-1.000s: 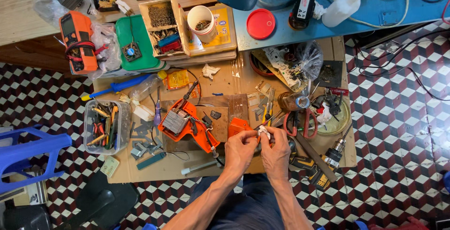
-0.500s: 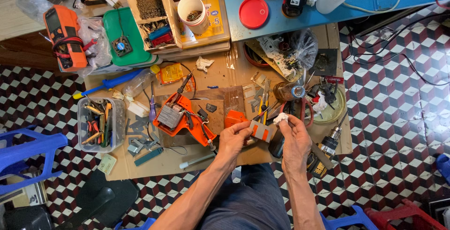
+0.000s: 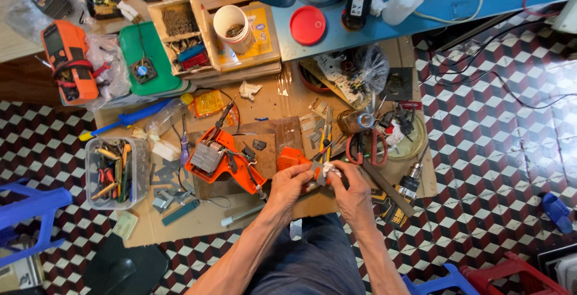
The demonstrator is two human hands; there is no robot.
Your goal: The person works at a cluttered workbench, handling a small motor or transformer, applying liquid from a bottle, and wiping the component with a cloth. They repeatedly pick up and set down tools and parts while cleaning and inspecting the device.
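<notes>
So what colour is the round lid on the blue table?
Red; the round lid shows best in the head view.

workshop | tool bin (image 3: 115,172) | scissors (image 3: 368,146) | screw tray (image 3: 180,36)

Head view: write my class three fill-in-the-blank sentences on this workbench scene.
1. The left hand holds a small part coloured ____.
2. The right hand pinches a crumpled wad coloured ____.
3. The round lid on the blue table is ____.

Missing words: orange; white; red
</notes>
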